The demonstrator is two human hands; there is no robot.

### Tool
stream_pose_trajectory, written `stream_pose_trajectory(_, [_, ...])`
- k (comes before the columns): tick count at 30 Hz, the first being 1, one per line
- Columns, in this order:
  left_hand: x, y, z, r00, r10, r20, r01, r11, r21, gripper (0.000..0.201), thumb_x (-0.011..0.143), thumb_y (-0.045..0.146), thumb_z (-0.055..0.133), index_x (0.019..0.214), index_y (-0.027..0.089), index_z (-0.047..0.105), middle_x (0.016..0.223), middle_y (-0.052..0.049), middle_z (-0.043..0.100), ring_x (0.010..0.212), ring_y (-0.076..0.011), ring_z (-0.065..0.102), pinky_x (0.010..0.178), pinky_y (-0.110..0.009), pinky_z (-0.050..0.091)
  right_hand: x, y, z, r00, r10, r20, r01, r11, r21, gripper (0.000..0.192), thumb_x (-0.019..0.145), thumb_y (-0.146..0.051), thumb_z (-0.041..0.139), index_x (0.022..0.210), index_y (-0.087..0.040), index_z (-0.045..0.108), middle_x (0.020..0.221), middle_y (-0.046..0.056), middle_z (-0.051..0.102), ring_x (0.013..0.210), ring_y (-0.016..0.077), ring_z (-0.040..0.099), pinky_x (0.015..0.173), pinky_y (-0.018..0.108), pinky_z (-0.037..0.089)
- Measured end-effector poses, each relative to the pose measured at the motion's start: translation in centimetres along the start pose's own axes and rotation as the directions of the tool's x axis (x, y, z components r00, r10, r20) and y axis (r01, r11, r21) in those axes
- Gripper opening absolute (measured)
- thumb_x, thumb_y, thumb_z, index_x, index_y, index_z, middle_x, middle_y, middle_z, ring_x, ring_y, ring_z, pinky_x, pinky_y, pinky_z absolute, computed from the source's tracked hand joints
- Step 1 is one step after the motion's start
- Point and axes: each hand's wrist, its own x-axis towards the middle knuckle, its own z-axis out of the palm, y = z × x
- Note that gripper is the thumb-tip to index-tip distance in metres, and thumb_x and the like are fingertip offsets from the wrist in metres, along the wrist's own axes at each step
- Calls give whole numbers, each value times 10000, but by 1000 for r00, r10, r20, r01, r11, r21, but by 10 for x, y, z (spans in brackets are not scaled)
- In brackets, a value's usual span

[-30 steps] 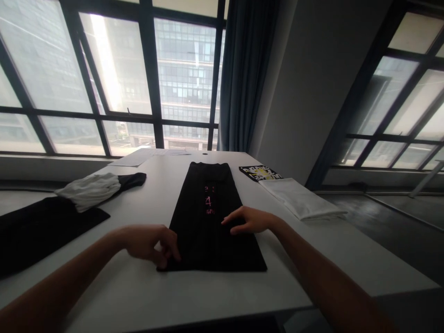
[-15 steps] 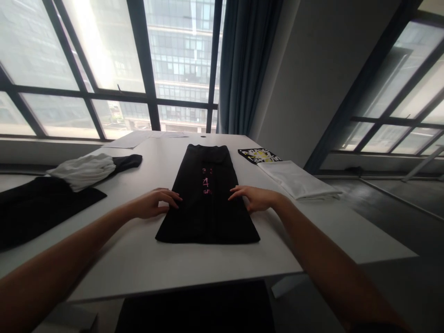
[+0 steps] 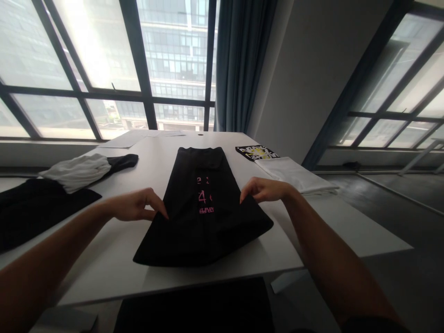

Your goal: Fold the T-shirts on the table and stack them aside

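A black garment (image 3: pixel 211 231), folded into a long panel, lies before me, with pink figures and lettering on its upper face. It looks like a T-shirt. My left hand (image 3: pixel 140 205) pinches its left edge between thumb and fingers. On the opposite edge, my right hand (image 3: pixel 262 190) has its fingers closed on the cloth. The near part is raised a little off the white table (image 3: pixel 114 259), its lower right corner higher than the left. The far end rests flat.
To the left lie a crumpled white cloth (image 3: pixel 78 171) and a black cloth (image 3: pixel 41 208). At right are a folded white cloth (image 3: pixel 294 173) and a black piece with white and yellow print (image 3: pixel 256 152). Paper sheets (image 3: pixel 123 139) lie near the window. The table's front edge is close to me.
Both hands have gone from resting on the sides of the black garment to gripping its edges. Its near end has been lifted and drawn toward me.
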Motion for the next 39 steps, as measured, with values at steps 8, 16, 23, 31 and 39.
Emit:
stream_pose_trajectory(8, [35, -38, 15, 621, -376, -688, 129, 914, -384, 602, 724, 552, 708, 1170, 153, 643, 720, -8, 675, 611, -146, 619, 604, -301, 540, 42, 38, 1, 668, 237, -706, -87, 966, 242, 549, 857, -522, 645, 1261, -169, 530, 926, 58, 682, 661, 113, 601, 535, 205, 503])
stream_pose_trajectory(16, [33, -53, 15, 709, -314, -632, 346, 935, -77, 648, 656, 598, 708, 1168, 203, 655, 760, 0, 692, 553, -124, 567, 530, -262, 444, 34, 29, 5, 795, 260, -547, -281, 958, 47, 465, 793, -454, 735, 1135, -156, 634, 821, 30, 635, 573, 72, 490, 464, 178, 387])
stream_pose_trajectory(23, [29, -52, 15, 786, -363, -500, 419, 908, -2, 558, 685, 608, 644, 1065, 206, 715, 569, 30, 617, 514, -140, 539, 523, -265, 401, 29, 24, 4, 848, 379, -371, -417, 908, -26, 454, 720, -423, 789, 1045, -164, 606, 622, -46, 536, 520, 77, 480, 462, 190, 338])
stream_pose_trajectory(31, [31, -38, 19, 781, -366, -506, 531, 815, 230, 424, 749, 465, 543, 1024, 212, 744, 620, 4, 644, 533, -147, 533, 500, -258, 382, 29, 25, 3, 829, 412, -378, -488, 863, -129, 402, 639, -382, 830, 732, -193, 488, 525, -76, 480, 473, 69, 444, 470, 197, 307])
stream_pose_trajectory(39, [23, -24, 21, 874, -403, -272, 448, 886, 124, 358, 654, 476, 665, 913, 247, 760, 644, 11, 685, 562, -157, 586, 528, -257, 430, 14, 13, 3, 856, 473, -211, -513, 828, -227, 461, 569, -453, 853, 643, -197, 476, 511, -65, 504, 459, 75, 449, 498, 217, 350])
